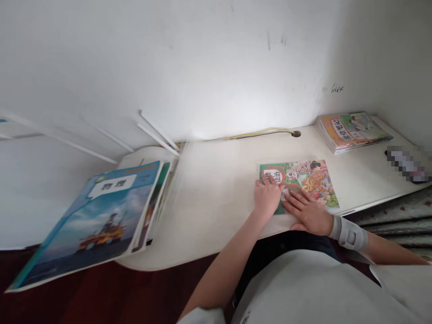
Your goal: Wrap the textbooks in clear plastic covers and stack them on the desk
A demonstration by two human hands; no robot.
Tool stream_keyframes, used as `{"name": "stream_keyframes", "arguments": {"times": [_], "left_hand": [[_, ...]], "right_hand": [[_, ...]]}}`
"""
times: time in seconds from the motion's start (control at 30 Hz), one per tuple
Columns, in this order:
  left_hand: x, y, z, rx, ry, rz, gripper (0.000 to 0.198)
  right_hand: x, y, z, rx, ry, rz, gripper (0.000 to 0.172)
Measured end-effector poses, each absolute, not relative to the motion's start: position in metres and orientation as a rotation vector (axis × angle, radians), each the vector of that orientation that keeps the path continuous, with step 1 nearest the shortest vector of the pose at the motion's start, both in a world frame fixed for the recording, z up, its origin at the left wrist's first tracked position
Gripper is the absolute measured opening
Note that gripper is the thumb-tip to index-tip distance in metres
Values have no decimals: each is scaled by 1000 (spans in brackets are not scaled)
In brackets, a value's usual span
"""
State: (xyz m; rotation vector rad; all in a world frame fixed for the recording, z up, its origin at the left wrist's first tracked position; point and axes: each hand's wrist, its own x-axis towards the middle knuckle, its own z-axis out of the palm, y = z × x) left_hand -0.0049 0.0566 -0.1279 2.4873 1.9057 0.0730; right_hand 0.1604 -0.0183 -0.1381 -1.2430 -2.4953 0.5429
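A textbook point(312, 177) with a green and orange illustrated cover lies closed on the white desk near its front edge. My left hand point(268, 195) rests on the book's left part, fingers apart and covering some of the title. Across the lower middle of the cover, my right hand point(308, 213) lies flat with spread fingers, its thumb at the desk edge. Neither hand grips anything. A grey band point(349, 233) is around my right wrist.
A stack of books point(354, 132) stands at the back right, with a partly blurred dark object point(410, 164) before it. At left, a blue physics textbook point(101, 225) tops a pile overhanging the desk point(209, 193). Cables point(263, 132) run along the wall into a hole.
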Motion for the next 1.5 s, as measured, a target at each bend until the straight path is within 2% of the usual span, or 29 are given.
{"name": "stream_keyframes", "arguments": {"times": [0.17, 0.27, 0.33, 0.4, 0.63, 0.8, 0.93, 1.13, 1.3, 1.5], "left_hand": [[-10, 52, -132, 2600, 1831, 102, 61], [-9, 49, -138, 2741, 1471, 147, 61], [-5, 53, -139, 2783, 1196, 91, 63], [-2, 66, -139, 2771, 1109, 25, 66], [23, 119, -126, 2488, 1588, -93, 64], [58, 115, -130, 2500, 1741, 166, 54], [63, 115, -142, 2445, 1727, 139, 55], [44, 125, -153, 2497, 1646, 211, 55], [8, 144, -154, 2314, 1805, 205, 59], [-21, 148, -159, 2192, 2080, 348, 56]], "right_hand": [[226, -11, -147, -1679, -2400, 198, 56], [263, 7, -148, -2011, -2258, -11, 60], [273, 22, -149, -2115, -2213, -31, 64], [272, 39, -150, -2132, -2217, -4, 63], [221, 90, -130, -2158, -2187, -220, 50], [170, 119, -125, -2020, -2113, -18, 47], [154, 125, -140, -1992, -2150, 71, 49], [172, 115, -151, -1877, -2280, 67, 55], [213, 118, -153, -2095, -2226, 74, 63], [243, 117, -158, -2219, -2068, 37, 58]]}}
